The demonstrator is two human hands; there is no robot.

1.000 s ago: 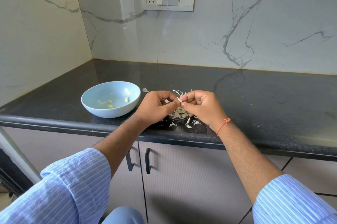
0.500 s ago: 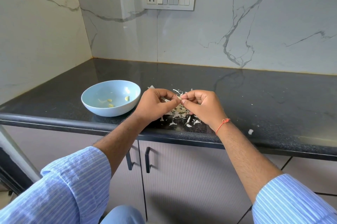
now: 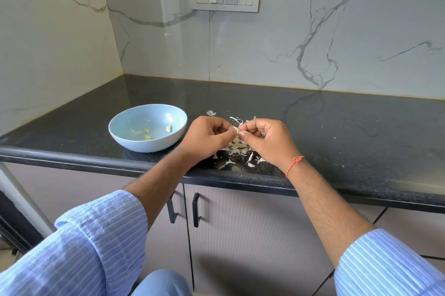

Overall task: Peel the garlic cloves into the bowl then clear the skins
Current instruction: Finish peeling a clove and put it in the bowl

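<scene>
Head view: garlic clove [image 3: 236, 130] seemingly between both grips.

Both forearms reach forward from rolled-up, blue-striped sleeves and converge at the middle, bare from the elbow down. The left hand [image 3: 207, 138] is turned with its back up and to the left, its fingers [image 3: 218, 126] curled inward and the thumb pressed toward the fingertips in a pinch. The right hand [image 3: 267, 140] mirrors it, back up and to the right, fingers curled, thumb tip meeting the forefinger. The two pinches touch each other, fingertip to fingertip. A thin red thread [image 3: 294, 164] circles the right wrist. Both wrists are bent slightly downward.
</scene>
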